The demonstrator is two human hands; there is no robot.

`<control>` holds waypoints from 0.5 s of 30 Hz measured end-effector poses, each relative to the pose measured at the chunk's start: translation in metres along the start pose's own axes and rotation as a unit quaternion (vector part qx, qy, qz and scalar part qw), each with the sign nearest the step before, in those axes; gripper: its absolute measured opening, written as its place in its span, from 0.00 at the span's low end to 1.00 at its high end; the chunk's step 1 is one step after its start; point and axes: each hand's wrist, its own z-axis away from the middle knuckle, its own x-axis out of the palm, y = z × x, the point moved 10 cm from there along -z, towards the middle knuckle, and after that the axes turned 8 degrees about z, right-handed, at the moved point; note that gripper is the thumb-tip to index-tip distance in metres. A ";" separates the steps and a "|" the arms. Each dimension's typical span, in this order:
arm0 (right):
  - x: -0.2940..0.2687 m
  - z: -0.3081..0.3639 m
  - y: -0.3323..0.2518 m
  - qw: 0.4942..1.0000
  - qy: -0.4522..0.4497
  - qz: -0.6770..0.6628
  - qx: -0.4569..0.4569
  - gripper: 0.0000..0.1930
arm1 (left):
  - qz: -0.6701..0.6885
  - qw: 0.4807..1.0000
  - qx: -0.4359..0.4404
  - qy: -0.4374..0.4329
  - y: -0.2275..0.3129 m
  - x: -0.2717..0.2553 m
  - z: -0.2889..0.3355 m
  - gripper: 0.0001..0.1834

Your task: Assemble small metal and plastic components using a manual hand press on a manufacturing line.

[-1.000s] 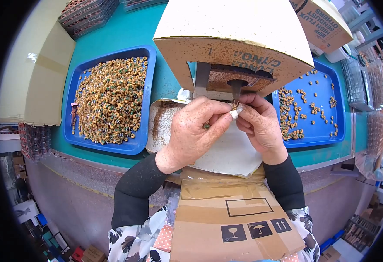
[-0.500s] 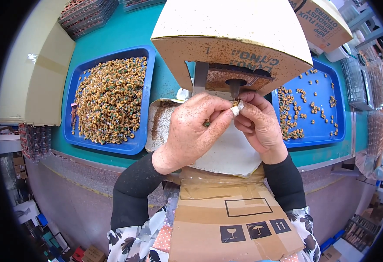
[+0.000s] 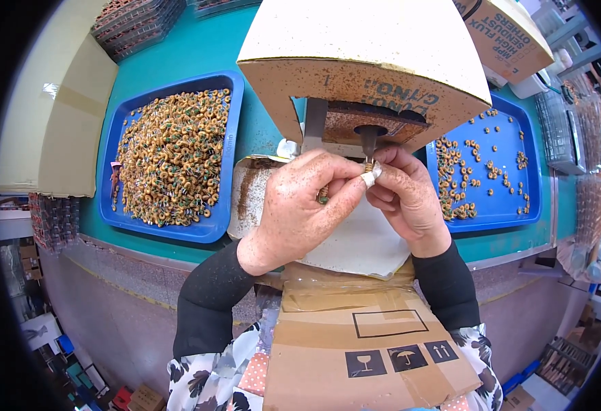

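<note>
A small copper-wire coil is held at the tip of a grey tapered spindle, which points down out of a hole in a dusty machine front. My left hand pinches the coil between thumb and forefinger from the left. From the right, my right hand closes on it too, a white wrap around its thumb tip. Another coil with some green on it shows inside the curled fingers of my left hand. Brown dust covers both hands. Fingertips partly hide the held coil.
At left a blue tray holds a heap of coils. A second blue tray at right has scattered coils. A cardboard hood covers the machine; a dusty white sheet lies beneath my hands. A brown carton sits in front of me.
My left hand has shifted very slightly down and its fingers have turned a little. The coil stays at the spindle tip, and the right hand is almost unmoved.
</note>
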 end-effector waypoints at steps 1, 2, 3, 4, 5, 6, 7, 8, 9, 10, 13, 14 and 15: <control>0.002 0.001 0.002 1.000 -0.012 -0.002 0.006 0.06 | 0.002 1.000 -0.003 0.005 -0.001 -0.001 0.002 0.05; 0.003 0.001 0.002 1.000 -0.011 -0.003 0.006 0.06 | 0.003 1.000 -0.004 0.005 -0.001 0.000 0.002 0.05; 0.003 0.000 0.002 1.000 -0.005 0.002 0.007 0.06 | 0.003 1.000 0.002 0.010 -0.001 -0.002 0.002 0.05; 0.003 0.000 0.002 1.000 -0.001 0.006 0.009 0.06 | 0.002 1.000 0.007 0.016 0.000 -0.003 0.002 0.05; 0.003 -0.001 0.002 1.000 -0.001 0.006 0.009 0.06 | 0.002 1.000 0.007 0.017 -0.001 -0.003 0.003 0.05; 0.003 -0.001 0.002 1.000 0.002 0.001 0.007 0.06 | 0.003 1.000 -0.003 0.015 -0.003 -0.003 0.002 0.05; 0.002 -0.002 0.002 1.000 0.004 -0.003 0.006 0.06 | 0.003 1.000 -0.013 0.015 -0.006 -0.003 0.002 0.05; 0.001 -0.003 0.003 1.000 0.003 -0.003 0.006 0.06 | 0.003 1.000 -0.012 0.016 -0.006 -0.003 0.002 0.05; 0.001 -0.003 0.003 1.000 -0.002 -0.005 0.004 0.06 | 0.003 1.000 -0.012 0.014 -0.006 -0.003 0.001 0.05; 0.002 -0.003 0.003 1.000 -0.006 -0.008 0.002 0.06 | 0.004 1.000 -0.012 0.012 -0.006 -0.003 0.001 0.05; 0.001 -0.003 0.002 1.000 0.015 0.004 -0.001 0.06 | -0.004 1.000 -0.002 0.010 -0.005 -0.003 0.000 0.04; 0.001 -0.003 0.002 1.000 0.015 0.005 -0.001 0.06 | -0.004 1.000 -0.002 0.011 -0.005 -0.003 0.000 0.04; 0.001 -0.003 0.003 1.000 0.022 0.001 -0.005 0.06 | -0.004 1.000 0.001 0.012 -0.004 -0.003 0.000 0.04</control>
